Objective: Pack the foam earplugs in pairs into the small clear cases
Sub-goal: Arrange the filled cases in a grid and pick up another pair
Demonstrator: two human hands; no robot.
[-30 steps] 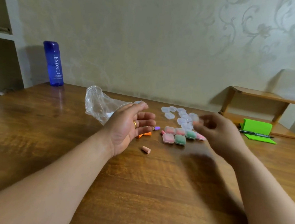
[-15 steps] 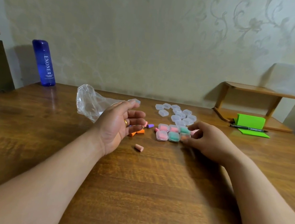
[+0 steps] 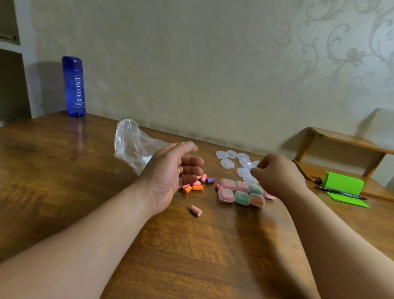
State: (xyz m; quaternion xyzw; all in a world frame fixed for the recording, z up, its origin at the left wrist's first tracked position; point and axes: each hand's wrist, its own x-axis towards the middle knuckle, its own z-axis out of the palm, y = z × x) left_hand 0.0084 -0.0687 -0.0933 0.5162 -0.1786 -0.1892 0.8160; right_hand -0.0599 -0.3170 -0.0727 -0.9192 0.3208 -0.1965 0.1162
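— While the loose foam earplugs (image 3: 196, 187) lie heaped on the surface (image 3: 64, 183), why is the left grip (image 3: 173, 171) cupped beside them?
— Likely to corral them; it lies slack and open, holding nothing. The filled cases (image 3: 241, 197) sit in a tidy block to the right, keeping finished pairs apart.
— And the right grip (image 3: 279, 173)?
— Curled over the empty clear cases (image 3: 227, 164) behind; whether it pinches one, I cannot tell.
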